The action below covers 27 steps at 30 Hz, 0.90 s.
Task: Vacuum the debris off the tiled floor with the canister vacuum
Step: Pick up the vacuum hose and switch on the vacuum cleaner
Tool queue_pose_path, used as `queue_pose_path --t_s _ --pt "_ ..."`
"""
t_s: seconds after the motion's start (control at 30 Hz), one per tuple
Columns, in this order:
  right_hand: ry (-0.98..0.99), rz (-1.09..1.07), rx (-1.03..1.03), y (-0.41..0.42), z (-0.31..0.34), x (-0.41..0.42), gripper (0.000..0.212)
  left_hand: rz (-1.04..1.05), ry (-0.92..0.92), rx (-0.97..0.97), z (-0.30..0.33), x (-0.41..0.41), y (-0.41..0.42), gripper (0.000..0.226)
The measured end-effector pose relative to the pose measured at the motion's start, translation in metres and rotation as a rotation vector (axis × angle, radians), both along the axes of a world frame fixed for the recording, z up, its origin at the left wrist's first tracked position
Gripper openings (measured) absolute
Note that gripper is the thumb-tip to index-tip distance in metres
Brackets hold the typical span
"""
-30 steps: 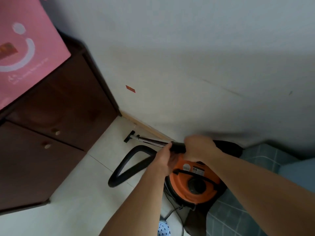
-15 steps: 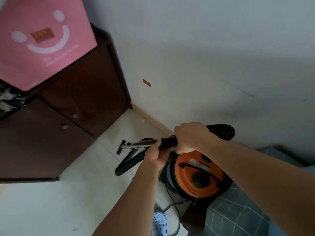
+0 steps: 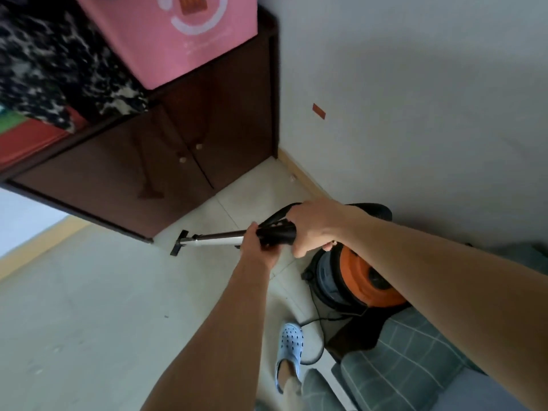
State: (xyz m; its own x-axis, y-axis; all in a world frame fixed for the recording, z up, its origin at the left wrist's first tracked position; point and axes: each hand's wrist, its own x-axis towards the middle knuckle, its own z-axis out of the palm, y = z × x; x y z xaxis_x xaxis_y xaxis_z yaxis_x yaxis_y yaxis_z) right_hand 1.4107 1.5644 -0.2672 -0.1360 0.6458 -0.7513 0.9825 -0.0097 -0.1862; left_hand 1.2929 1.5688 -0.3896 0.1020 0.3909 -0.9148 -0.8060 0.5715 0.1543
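Note:
The orange-and-dark canister vacuum [image 3: 354,275] stands on the pale tiled floor [image 3: 89,321] by the wall, partly behind my right arm. Its metal wand [image 3: 218,237] reaches left to a black floor nozzle [image 3: 178,242] near the cabinet's corner. My left hand [image 3: 257,244] grips the wand where it meets the black handle. My right hand [image 3: 314,225] is closed around the black handle [image 3: 277,234] further back. A few small dark specks [image 3: 166,316] lie on the tiles.
A dark wooden cabinet [image 3: 166,161] stands at the left, with a pink box [image 3: 184,34] on top. The white wall [image 3: 415,99] and wooden baseboard [image 3: 299,173] run behind. A black cord [image 3: 318,336] trails by my blue slipper [image 3: 289,351]. Green checked fabric [image 3: 409,351] lies at the lower right.
The view has swung left and down. The wand and nozzle have swept left from the wall toward the cabinet's corner. Both hands keep their hold.

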Motion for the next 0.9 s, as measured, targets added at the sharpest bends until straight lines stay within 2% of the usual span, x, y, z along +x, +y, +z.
queue_pose_path --t_s 0.13,0.27,0.4,0.5,0.57,0.7,0.9 --pt "0.099 0.028 -0.067 -0.022 0.002 -0.041 0.034 0.086 0.053 -0.067 -0.010 -0.044 -0.020 0.029" --pt "0.110 0.222 0.089 -0.051 -0.007 -0.080 0.027 0.105 0.188 -0.104 -0.008 -0.085 -0.050 0.039" --pt "0.157 0.322 0.208 -0.074 -0.028 -0.109 0.051 0.157 0.343 -0.168 -0.016 -0.124 -0.080 0.033" --pt "0.204 0.295 0.281 -0.083 -0.041 -0.120 0.060 0.188 0.438 -0.246 -0.025 -0.149 -0.097 0.028" --pt "0.258 0.240 0.309 -0.088 -0.051 -0.123 0.058 0.246 0.479 -0.301 -0.026 -0.161 -0.104 0.031" --pt "0.331 0.138 0.371 -0.105 -0.073 -0.116 0.045 0.376 0.511 -0.352 -0.035 -0.173 -0.119 0.050" --pt "0.340 0.023 0.443 -0.123 -0.097 -0.084 0.041 0.410 0.525 -0.380 -0.038 -0.153 -0.133 0.050"
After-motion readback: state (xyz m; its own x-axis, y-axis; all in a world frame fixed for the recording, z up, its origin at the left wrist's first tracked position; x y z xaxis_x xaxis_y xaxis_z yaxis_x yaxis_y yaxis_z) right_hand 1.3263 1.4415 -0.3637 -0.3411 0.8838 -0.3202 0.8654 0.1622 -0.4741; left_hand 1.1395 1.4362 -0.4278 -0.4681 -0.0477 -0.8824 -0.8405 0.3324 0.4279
